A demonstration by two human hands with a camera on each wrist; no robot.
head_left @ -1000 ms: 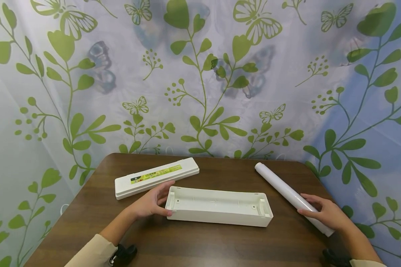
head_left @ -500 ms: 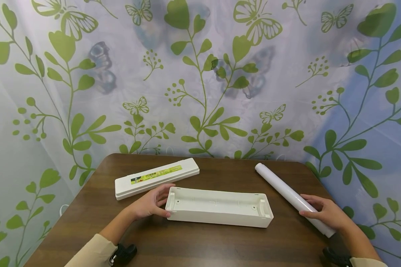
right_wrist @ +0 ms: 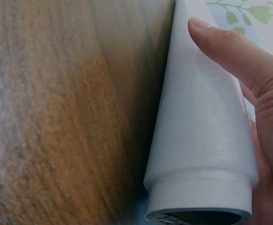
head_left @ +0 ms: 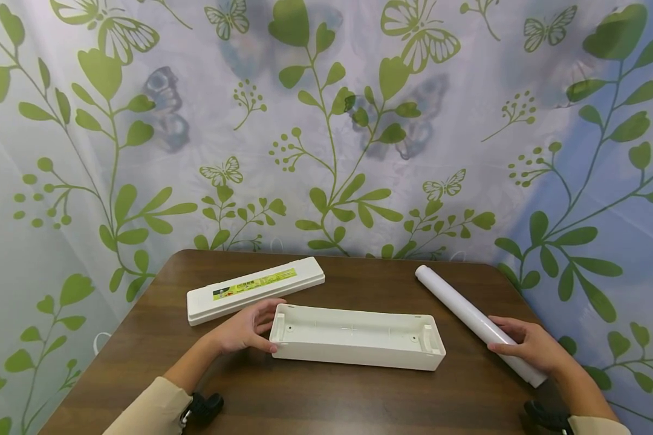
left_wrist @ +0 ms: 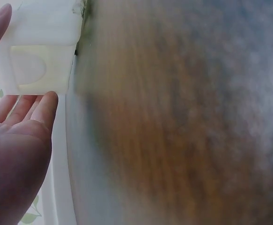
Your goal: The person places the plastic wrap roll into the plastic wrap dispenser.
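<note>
The left hand (head_left: pixel 250 329) holds the left end of a long, open white plastic box (head_left: pixel 354 355), its thumb on the near side and its fingers on the far side; the left wrist view shows the fingertips against the box's end. The right hand (head_left: pixel 533 347) curves round the near part of a smooth white film roll (head_left: pixel 462 311), thumb along one side and fingers round the other. In the right wrist view, a narrower core (right_wrist: pixel 199 192) sticks out of the roll, with a dark hollow at its mouth.

The box lies at the middle of the table with its open side up, a bracket (head_left: pixel 430 338) standing inside its right end. The roll lies to its right, slanting from far left to near right, well apart from the box. Behind the left hand and box lies a flat white lid (head_left: pixel 258 296), set at an angle, with a yellow-green label (head_left: pixel 254 283) along its top.

All three rest on a dark brown wood-grain table (head_left: pixel 326 399). Beige sleeves (head_left: pixel 152 408) cover the forearms, and black wrist mounts (head_left: pixel 204 411) sit below the hands. Behind hangs a pale curtain (head_left: pixel 283 199) printed with green leaves and butterflies.
</note>
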